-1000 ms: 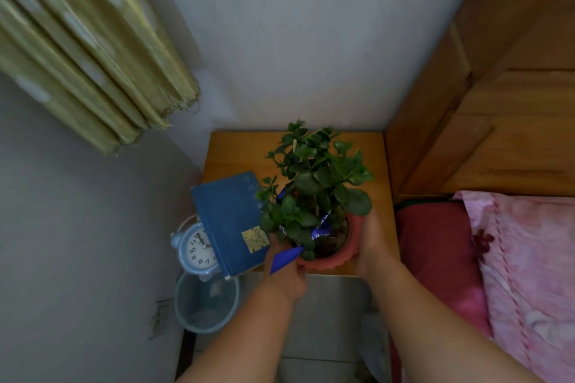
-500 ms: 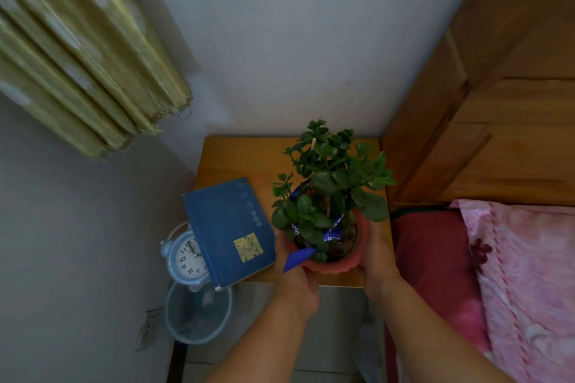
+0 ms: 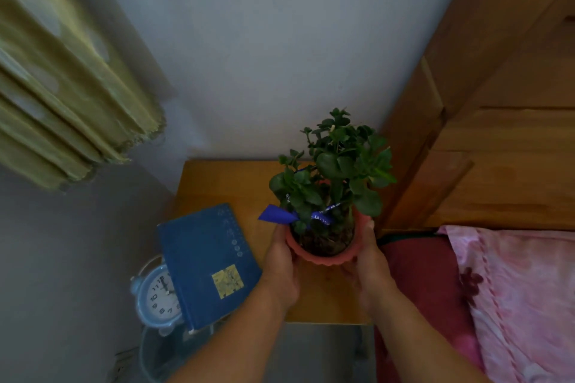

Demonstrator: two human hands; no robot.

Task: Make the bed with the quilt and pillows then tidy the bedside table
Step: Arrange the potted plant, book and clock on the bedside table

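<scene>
Bedside table (image 3: 224,183): both hands clasp plant pot (image 3: 323,253); clock (image 3: 155,295) half-hidden behind book (image 3: 208,261).

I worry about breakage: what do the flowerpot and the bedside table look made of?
The flowerpot, held between the left hand and right hand, looks like matte pink plastic or clay; its scalloped rim leaves either open. The bedside table looks like smooth yellowish wood or veneer.

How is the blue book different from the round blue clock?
The blue hardcover book is flat and rectangular; the round pale-blue alarm clock is a circle with a white numbered face. The book is dark blue, the clock much lighter. The book lies in full view, overhanging the wooden bedside table's left edge; the clock sits partly hidden beneath it. Neither is being touched.
</scene>
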